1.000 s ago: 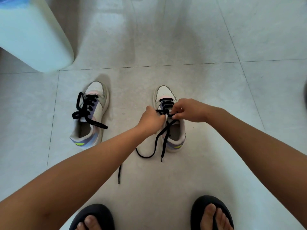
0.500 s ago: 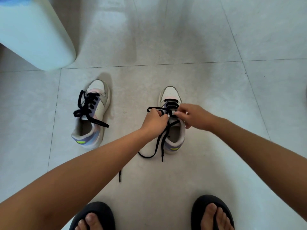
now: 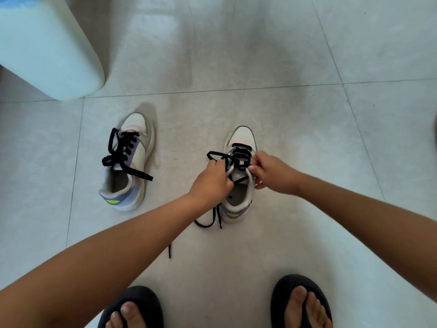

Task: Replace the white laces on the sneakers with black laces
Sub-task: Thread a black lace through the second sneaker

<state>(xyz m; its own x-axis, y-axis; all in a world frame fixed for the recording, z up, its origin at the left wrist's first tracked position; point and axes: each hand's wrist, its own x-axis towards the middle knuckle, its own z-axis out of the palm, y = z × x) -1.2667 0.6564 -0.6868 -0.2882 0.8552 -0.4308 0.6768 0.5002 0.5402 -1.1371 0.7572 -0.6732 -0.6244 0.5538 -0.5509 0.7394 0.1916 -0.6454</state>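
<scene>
A floor of large pale grey glossy tiles (image 3: 272,55) with thin dark grout lines carries two white, lilac and pink sneakers. The left sneaker (image 3: 128,162) lies apart, threaded with a black lace (image 3: 123,155). At the right sneaker (image 3: 241,185), the left hand (image 3: 212,183) and right hand (image 3: 272,174) each pinch its black flat lace (image 3: 214,155). A pale rounded white-blue appliance (image 3: 45,46) stands far left; black sandals (image 3: 300,301) sit nearest.

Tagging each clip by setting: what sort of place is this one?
Probably a home interior: a glossy tiled floor, the person in black slippers, and a rounded white appliance or bin by the sneakers. Which room is unclear.
</scene>
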